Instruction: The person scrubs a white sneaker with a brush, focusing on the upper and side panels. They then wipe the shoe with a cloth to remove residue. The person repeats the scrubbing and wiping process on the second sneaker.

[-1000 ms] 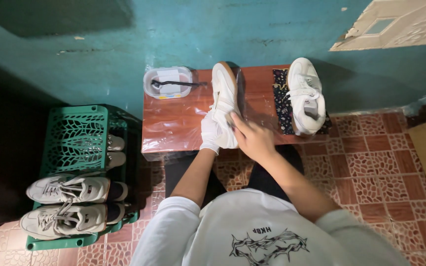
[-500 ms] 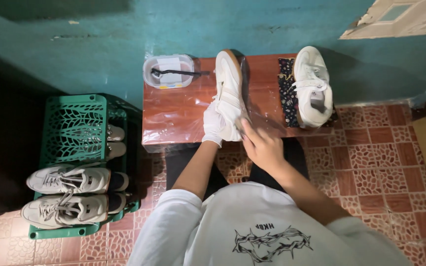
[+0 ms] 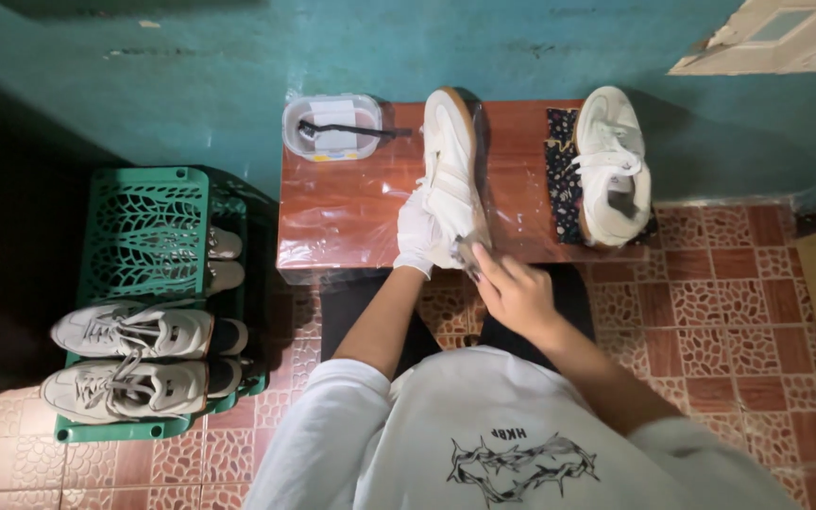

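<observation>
Teal wall, tiled floor, low wooden bench.

I see a teal painted wall behind a reddish wooden bench. The floor is red-brown patterned tile. A green plastic crate stands left of the bench, beside deep shadow. Light is dim and uneven.

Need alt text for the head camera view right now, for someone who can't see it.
The gloved left hand steadies a white sneaker on a red-brown bench, while the bare right hand touches its heel. A second sneaker lies to the right.
</observation>
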